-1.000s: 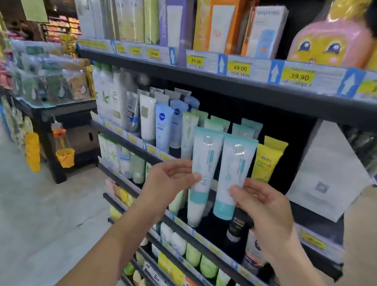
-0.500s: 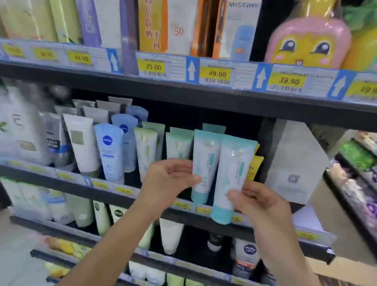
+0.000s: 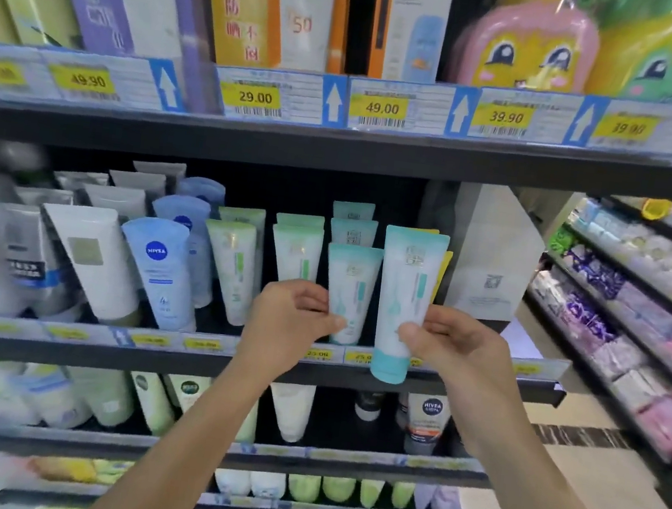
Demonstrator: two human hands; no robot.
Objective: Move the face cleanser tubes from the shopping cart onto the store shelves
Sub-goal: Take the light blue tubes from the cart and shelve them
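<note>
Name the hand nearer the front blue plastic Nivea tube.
Left. The left hand is right of the front blue plastic Nivea tube; the right hand lies farther right.

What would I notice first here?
Two hands in the middle, each holding a teal-and-white tube at the middle shelf: the left hand grips the left tube, the right hand the right tube. On the top shelf at right sit a pink cartoon-face pack and a green cartoon-face pack.
</note>
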